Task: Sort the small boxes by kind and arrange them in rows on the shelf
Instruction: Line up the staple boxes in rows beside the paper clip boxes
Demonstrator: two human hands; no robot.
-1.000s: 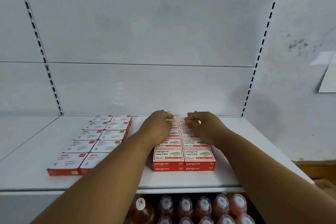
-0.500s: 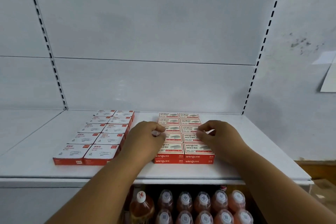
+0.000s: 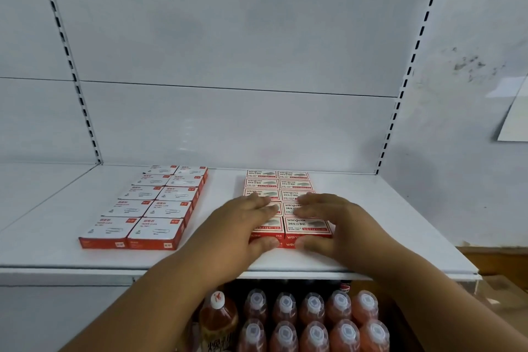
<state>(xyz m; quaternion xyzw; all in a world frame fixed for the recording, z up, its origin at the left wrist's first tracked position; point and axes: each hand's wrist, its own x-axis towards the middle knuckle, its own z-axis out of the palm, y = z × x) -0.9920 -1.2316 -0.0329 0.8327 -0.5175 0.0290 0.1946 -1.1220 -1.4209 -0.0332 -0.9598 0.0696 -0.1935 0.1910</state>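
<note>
White shelf (image 3: 385, 226): ten paper clip boxes (image 3: 160, 203), left, two columns of five; ten staple boxes (image 3: 288, 183), right, likewise. Likely light, stiff card that slides easily; square them by the sides. Left hand (image 3: 243, 226), right hand (image 3: 337, 223) spread flat over near staple boxes, thumbs at front faces, gripping nothing

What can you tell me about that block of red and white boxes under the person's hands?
The staple boxes are small card cartons with white tops, red bands and red fronts, printed "wengu" and "24/6". They lie flat in two tight columns, five deep, running to the back of the white shelf, apart from the block to their left. The left hand and right hand lie on the front boxes, thumbs against the red fronts.
</note>
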